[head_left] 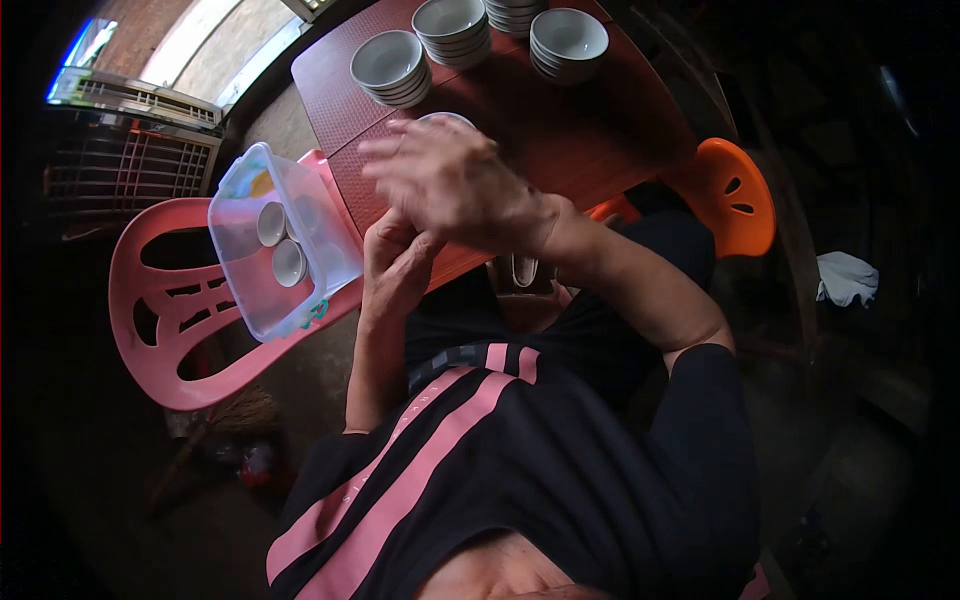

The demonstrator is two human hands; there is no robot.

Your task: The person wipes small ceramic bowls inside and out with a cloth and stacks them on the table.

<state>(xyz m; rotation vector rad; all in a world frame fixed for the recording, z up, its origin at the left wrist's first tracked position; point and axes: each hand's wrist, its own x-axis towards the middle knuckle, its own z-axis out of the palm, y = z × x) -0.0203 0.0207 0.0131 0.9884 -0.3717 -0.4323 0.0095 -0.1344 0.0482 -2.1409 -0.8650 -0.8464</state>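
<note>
My right hand reaches across in front of my body over the near edge of the table, its fingers stretched out to the left and a little blurred. Just below it is my left hand, its fingers partly covered by the right one, so its grip cannot be made out. Behind my right knuckles shows the rim of a white bowl, mostly hidden. Farther back on the table stand stacks of white bowls: a left stack, a middle stack and a right stack.
The reddish-brown table fills the upper middle. At left, a clear plastic bin with several small bowls inside rests on a pink chair. An orange chair stands at right, near a white cloth.
</note>
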